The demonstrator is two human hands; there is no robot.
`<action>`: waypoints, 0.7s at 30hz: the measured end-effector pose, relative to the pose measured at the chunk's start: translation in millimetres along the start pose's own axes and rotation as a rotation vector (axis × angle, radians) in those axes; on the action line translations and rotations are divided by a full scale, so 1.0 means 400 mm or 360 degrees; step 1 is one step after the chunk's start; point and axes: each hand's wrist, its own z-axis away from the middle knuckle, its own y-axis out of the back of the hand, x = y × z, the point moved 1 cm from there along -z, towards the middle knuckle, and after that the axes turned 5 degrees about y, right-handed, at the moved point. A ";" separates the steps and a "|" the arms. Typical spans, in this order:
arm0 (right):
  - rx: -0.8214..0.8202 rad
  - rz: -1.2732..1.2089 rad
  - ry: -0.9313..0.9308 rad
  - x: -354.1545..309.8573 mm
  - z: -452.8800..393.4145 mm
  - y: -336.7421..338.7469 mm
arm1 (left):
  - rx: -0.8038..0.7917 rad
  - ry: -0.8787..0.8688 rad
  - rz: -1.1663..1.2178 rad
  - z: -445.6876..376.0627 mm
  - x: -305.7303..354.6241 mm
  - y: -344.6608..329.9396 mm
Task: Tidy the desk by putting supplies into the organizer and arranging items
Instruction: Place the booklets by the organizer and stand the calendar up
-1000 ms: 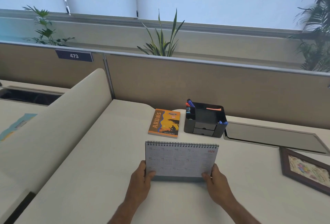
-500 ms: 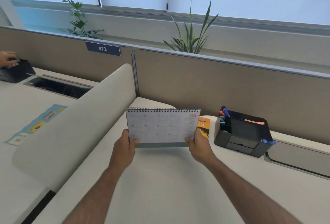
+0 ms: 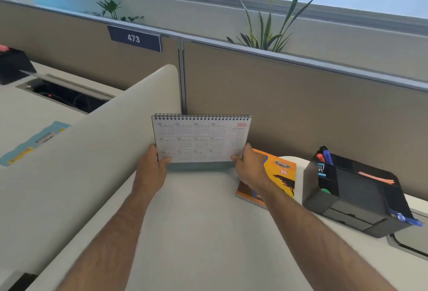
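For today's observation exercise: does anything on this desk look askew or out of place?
The orange book lies at a slant beside the organizer. A blue pen pokes out over the organizer's front corner.

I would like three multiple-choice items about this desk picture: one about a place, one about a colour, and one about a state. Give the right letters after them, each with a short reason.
1. Where does the orange book lie?
A. between the calendar and the black organizer
B. inside the organizer
C. on the neighbouring desk

2. In which colour is the year printed on the calendar?
A. green
B. red
C. black

3. How is the calendar held?
A. by one hand only
B. it lies flat and untouched
C. upright, by both hands at its lower corners

Answers:
1. A: the book lies flat on the desk, left of the organizer and right of the calendar.
2. B: "2026" at the top right corner is red.
3. C: the left hand and the right hand each pinch a lower corner, with the spiral binding on top.
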 end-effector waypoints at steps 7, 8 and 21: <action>-0.0038 0.0019 -0.0040 0.018 -0.049 -0.046 | -0.0024 0.0061 -0.0019 -0.033 -0.045 -0.023; -0.0031 0.0009 -0.0038 0.019 -0.053 -0.051 | -0.0025 0.0065 -0.0016 -0.037 -0.047 -0.024; 0.0013 -0.0087 -0.0088 0.016 -0.022 -0.037 | -0.0028 0.0147 0.0093 -0.028 -0.045 -0.015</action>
